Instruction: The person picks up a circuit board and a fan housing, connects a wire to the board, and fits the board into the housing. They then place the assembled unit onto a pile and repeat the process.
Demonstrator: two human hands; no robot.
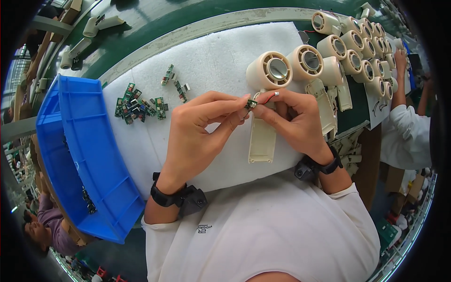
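In front of me, my left hand (197, 129) pinches a small green circuit board (251, 104) between thumb and fingertips. My right hand (300, 120) is closed on a thin red wire (268, 98), its white plug (276, 94) sticking up above the fingers. Both hands' fingertips meet close to the board; whether wire and board are joined cannot be made out. Just behind them lies a cream handheld-fan body with a round slotted head (269, 70) and an open, trough-like handle (262, 143). The middle of that body is hidden by my hands.
Several loose circuit boards (136, 105) lie on the white foam sheet (206, 51). At left stands a blue bin (96, 141) with more boards inside. Several cream fan bodies (352, 42) crowd the right, where a co-worker's arm (399, 80) reaches in. A green work surface (155, 19) stretches behind.
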